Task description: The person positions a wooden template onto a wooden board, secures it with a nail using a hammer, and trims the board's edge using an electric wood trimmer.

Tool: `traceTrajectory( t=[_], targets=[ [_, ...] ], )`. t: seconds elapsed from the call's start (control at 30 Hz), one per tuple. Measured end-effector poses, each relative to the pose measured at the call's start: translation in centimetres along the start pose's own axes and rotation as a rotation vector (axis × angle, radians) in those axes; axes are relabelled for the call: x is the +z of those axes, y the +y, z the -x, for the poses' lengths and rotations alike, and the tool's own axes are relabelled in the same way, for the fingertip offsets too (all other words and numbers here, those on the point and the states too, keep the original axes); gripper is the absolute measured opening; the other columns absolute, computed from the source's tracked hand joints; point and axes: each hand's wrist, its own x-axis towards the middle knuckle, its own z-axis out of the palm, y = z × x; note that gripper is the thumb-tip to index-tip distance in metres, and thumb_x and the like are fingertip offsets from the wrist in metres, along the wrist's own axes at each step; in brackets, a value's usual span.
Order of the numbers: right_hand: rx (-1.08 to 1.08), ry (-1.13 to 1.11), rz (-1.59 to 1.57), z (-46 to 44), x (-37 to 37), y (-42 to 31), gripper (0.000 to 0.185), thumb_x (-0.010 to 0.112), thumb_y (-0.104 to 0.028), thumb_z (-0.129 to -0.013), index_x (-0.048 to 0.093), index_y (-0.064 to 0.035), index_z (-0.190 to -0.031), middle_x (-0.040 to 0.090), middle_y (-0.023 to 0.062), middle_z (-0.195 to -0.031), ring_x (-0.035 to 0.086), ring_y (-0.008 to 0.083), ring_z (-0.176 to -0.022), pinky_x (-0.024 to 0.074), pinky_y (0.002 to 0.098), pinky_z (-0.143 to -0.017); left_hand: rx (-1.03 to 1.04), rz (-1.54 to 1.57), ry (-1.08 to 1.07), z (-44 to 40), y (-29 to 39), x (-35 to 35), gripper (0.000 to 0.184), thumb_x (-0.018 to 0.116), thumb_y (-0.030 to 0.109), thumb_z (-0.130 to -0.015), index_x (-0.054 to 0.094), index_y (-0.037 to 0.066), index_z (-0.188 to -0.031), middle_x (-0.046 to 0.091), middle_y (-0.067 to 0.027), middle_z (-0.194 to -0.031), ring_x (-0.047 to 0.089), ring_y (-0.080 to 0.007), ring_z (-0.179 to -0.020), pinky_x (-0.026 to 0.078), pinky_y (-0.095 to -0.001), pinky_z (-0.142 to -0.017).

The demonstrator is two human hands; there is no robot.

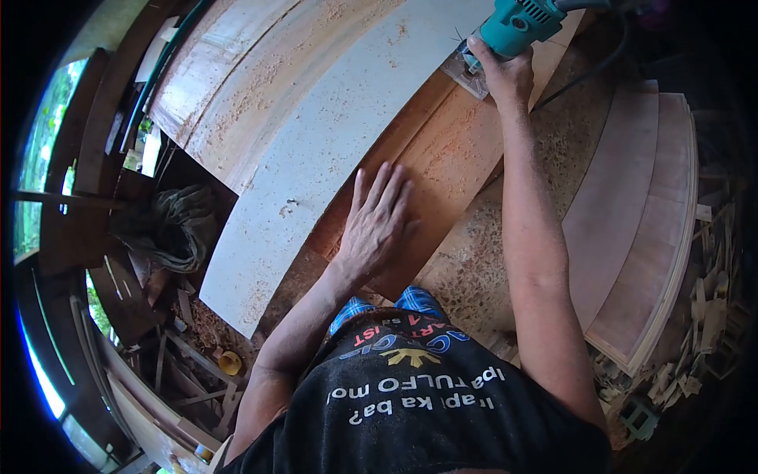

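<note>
My right hand (508, 73) is wrapped round a teal trim router (517, 25) at the top of the view. The router's clear base (467, 75) sits at the edge of a pale curved template (316, 158), over a reddish-brown wooden board (454, 178). My left hand (377, 212) lies flat on that board, fingers stretched out near the template's inner edge. A nail or screw (290, 203) sticks up from the template. Sawdust is scattered over the board and the template. The router's bit is hidden from me.
Curved plywood panels (643, 229) are stacked at the right, beside a heap of wood offcuts (703, 340). Another large sawdust-covered panel (237, 87) lies beyond the template. A dark cable (588, 75) trails by the router. A bundled dark sack (178, 229) lies at the left.
</note>
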Motion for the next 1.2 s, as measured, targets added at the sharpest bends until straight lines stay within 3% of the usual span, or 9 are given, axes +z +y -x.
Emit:
traceTrajectory(
  t=[0.03, 0.13, 0.27, 0.3, 0.37, 0.5, 0.73, 1.2],
  targets=[
    [0.007, -0.002, -0.001, -0.1, 0.0, 0.1, 0.087, 0.082, -0.058, -0.072, 0.048, 0.0022, -0.125, 0.064, 0.0183, -0.115, 0.065, 0.0303, -0.108, 0.0511, 0.0452, -0.096, 0.028, 0.013, 0.040, -1.4, 0.1, 0.2, 0.062, 0.066, 0.035, -0.090, 0.050, -0.001, -0.138, 0.043, -0.0178, -0.151, 0.029, -0.0363, -0.147, 0.015, -0.0593, -0.121],
    [0.024, -0.016, -0.008, -0.1, 0.0, -0.1, 0.088, 0.082, -0.059, -0.072, 0.048, 0.0022, -0.125, 0.064, 0.0191, -0.115, 0.065, 0.0320, -0.108, 0.0506, 0.0461, -0.097, 0.040, 0.022, 0.133, -6.4, 0.1, 2.2, 0.062, 0.066, 0.035, -0.091, 0.049, -0.001, -0.138, 0.045, -0.0176, -0.150, 0.028, -0.0364, -0.147, 0.014, -0.0604, -0.120],
    [0.057, -0.014, 0.056, 0.1, -0.4, -0.9, 0.089, 0.082, -0.060, -0.071, 0.048, 0.0030, -0.124, 0.065, 0.0211, -0.115, 0.065, 0.0348, -0.108, 0.0506, 0.0464, -0.095, 0.000, -0.039, 0.203, -13.0, 0.0, 5.0, 0.064, 0.061, 0.039, -0.094, 0.047, -0.002, -0.141, 0.040, -0.0189, -0.153, 0.025, -0.0360, -0.149, 0.012, -0.0606, -0.121],
    [-0.009, 0.048, 0.062, 0.0, 0.0, -0.3, 0.086, 0.081, -0.062, -0.069, 0.050, -0.0003, -0.120, 0.069, 0.0193, -0.106, 0.069, 0.0374, -0.096, 0.0543, 0.0491, -0.086, -0.004, -0.056, 0.224, -14.2, -0.1, 5.7, 0.065, 0.060, 0.040, -0.094, 0.045, -0.002, -0.142, 0.039, -0.0194, -0.154, 0.024, -0.0357, -0.149, 0.011, -0.0604, -0.121],
    [0.029, 0.048, 0.085, -0.1, 0.1, -0.1, 0.086, 0.081, -0.061, -0.069, 0.050, -0.0001, -0.121, 0.069, 0.0194, -0.106, 0.069, 0.0376, -0.097, 0.0541, 0.0492, -0.087, -0.036, -0.059, 0.227, -15.9, 0.3, 5.9, 0.070, 0.052, 0.045, -0.098, 0.039, -0.003, -0.147, 0.031, -0.0207, -0.158, 0.020, -0.0343, -0.151, 0.008, -0.0597, -0.121],
    [0.089, 0.032, 0.098, 0.0, -0.2, -1.3, 0.087, 0.081, -0.060, -0.068, 0.049, 0.0001, -0.121, 0.069, 0.0198, -0.107, 0.068, 0.0387, -0.098, 0.0538, 0.0499, -0.086, -0.091, -0.096, 0.184, -17.2, 0.6, 6.3, 0.074, 0.046, 0.048, -0.099, 0.032, -0.005, -0.150, 0.028, -0.0205, -0.160, 0.018, -0.0334, -0.152, 0.004, -0.0590, -0.122],
    [0.090, 0.046, 0.055, -0.4, 0.0, -0.7, 0.086, 0.082, -0.060, -0.067, 0.049, -0.0021, -0.121, 0.069, 0.0213, -0.107, 0.068, 0.0412, -0.099, 0.0529, 0.0519, -0.085, -0.144, -0.051, 0.234, -17.8, 1.1, 6.7, 0.071, 0.047, 0.045, -0.100, 0.033, -0.003, -0.150, 0.029, -0.0205, -0.159, 0.018, -0.0309, -0.152, 0.003, -0.0585, -0.122],
    [0.080, 0.034, 0.062, -2.1, -0.1, 0.3, 0.086, 0.081, -0.059, -0.070, 0.048, 0.0002, -0.123, 0.067, 0.0220, -0.108, 0.067, 0.0398, -0.101, 0.0524, 0.0512, -0.088, -0.154, -0.091, 0.255, -19.8, 1.1, 7.5, 0.070, 0.046, 0.047, -0.100, 0.036, -0.002, -0.149, 0.031, -0.0185, -0.159, 0.019, -0.0304, -0.152, 0.000, -0.0669, -0.118]
  ],
)
